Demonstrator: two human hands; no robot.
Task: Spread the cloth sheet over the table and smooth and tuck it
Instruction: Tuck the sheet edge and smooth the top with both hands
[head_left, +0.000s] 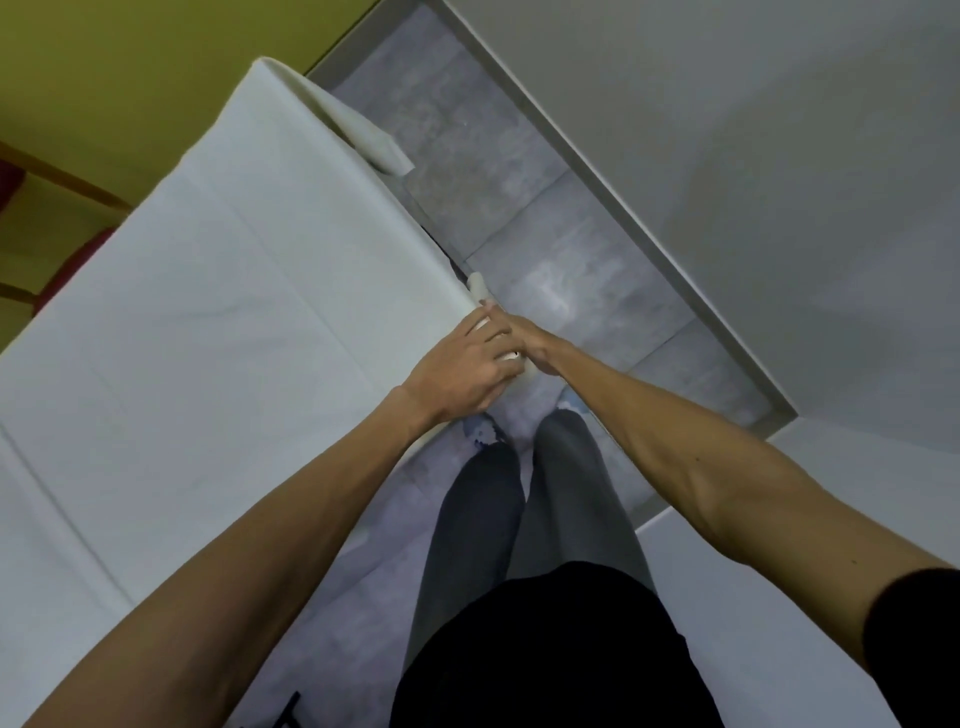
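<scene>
A white cloth sheet (208, 322) lies flat over the table, with fold creases across it, and covers the whole top. Its far corner (374, 140) hangs down off the table's end. Both hands meet at the table's right edge. My left hand (467, 364) rests on the sheet's edge with its fingers curled over a bunched bit of cloth. My right hand (530, 343) reaches in from the floor side and pinches the same hanging fold, part of which pokes out beyond the fingers (478, 286).
A grey tiled floor (519, 218) runs along the table's right side, bounded by a white wall with a skirting (649, 218). My legs (519, 499) stand close to the table edge. Red chairs (72, 260) and a green wall sit beyond the table's left side.
</scene>
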